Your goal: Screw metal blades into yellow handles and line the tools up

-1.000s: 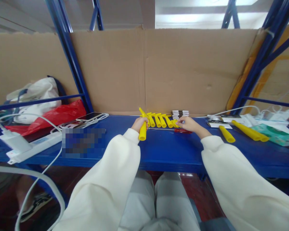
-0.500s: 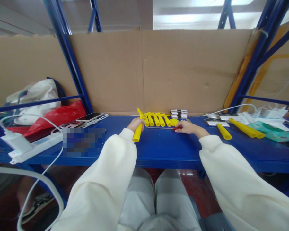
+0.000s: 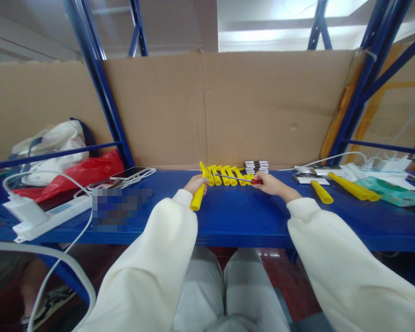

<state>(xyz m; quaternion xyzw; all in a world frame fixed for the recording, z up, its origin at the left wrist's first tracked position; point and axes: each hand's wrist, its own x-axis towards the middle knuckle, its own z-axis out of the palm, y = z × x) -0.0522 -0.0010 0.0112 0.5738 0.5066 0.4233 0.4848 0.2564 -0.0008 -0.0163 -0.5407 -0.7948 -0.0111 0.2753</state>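
My left hand (image 3: 195, 184) is closed around a yellow plastic handle (image 3: 197, 198), a hollow tube whose narrower angled head points up and away. My right hand (image 3: 267, 183) grips a screwdriver (image 3: 235, 177) by its red handle. Its long thin metal shaft points left, with the tip close to the head of the yellow handle; I cannot tell if they touch. Behind the shaft lies a row of several similar yellow handles (image 3: 224, 178). Small yellow pieces (image 3: 249, 177) lie beside my right hand, partly hidden by it.
A stack of black-and-white packs (image 3: 256, 166) stands against the cardboard (image 3: 263, 106). To the right lie more yellow handles (image 3: 352, 186) and a green plastic packet (image 3: 394, 190). At left are a white power strip (image 3: 55, 216), a phone (image 3: 129, 173), cables and a red bag (image 3: 93, 173).
The screwdriver has been lifted off the table, and its tip has come up to the head of the yellow handle. My left hand keeps its hold. The view has tilted slightly.
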